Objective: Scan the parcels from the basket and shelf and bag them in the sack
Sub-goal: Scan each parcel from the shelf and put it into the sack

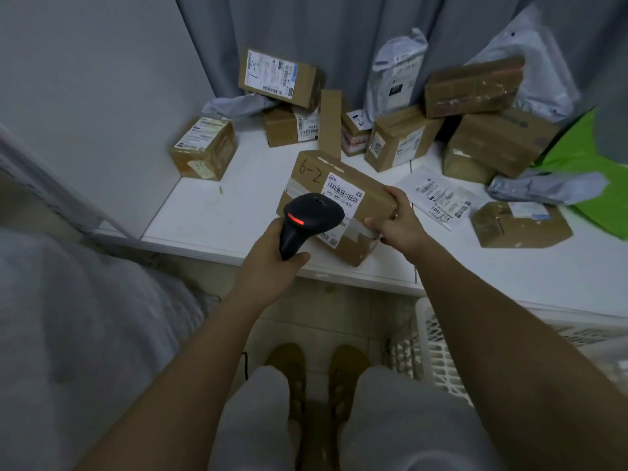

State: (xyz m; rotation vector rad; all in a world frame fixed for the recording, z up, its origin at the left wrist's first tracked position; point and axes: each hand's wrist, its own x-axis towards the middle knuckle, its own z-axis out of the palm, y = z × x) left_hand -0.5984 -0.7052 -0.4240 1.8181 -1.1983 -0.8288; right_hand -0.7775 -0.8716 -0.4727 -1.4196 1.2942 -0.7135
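The left hand (pixel 272 248) has its fingers and thumb curled round the handle of a black barcode scanner (pixel 307 219), whose head hangs just above the near end of a brown cardboard parcel (pixel 334 202) with a red strip lit on its top. The right hand (pixel 396 220) grips the parcel's right end — thumb on the near face, fingers over the top edge — and holds it tilted, its near corner past the front edge of the white shelf (pixel 217 212). The parcel bears a handwritten "6-2" and a white barcode label (pixel 343 193) just beyond the scanner head.

From this I judge the scanning step is in hand: 1 parcel is being presented to the reader. Whether the code has registered cannot be told.

Further out, other cardboard parcels and grey mailer bags sit along the back of the shelf against a grey curtain (pixel 339 35); a flat white mailer (pixel 438 197) lies just right of the held parcel, and a green bag (pixel 588 185) lies at the far right. A white plastic basket (pixel 435 341) stands below the shelf on the right. The sack cannot be clearly identified.

The next move likely calls for squaring the scanner on the label, then carrying the parcel to the sack — with the grip kept firm on that tilted box.
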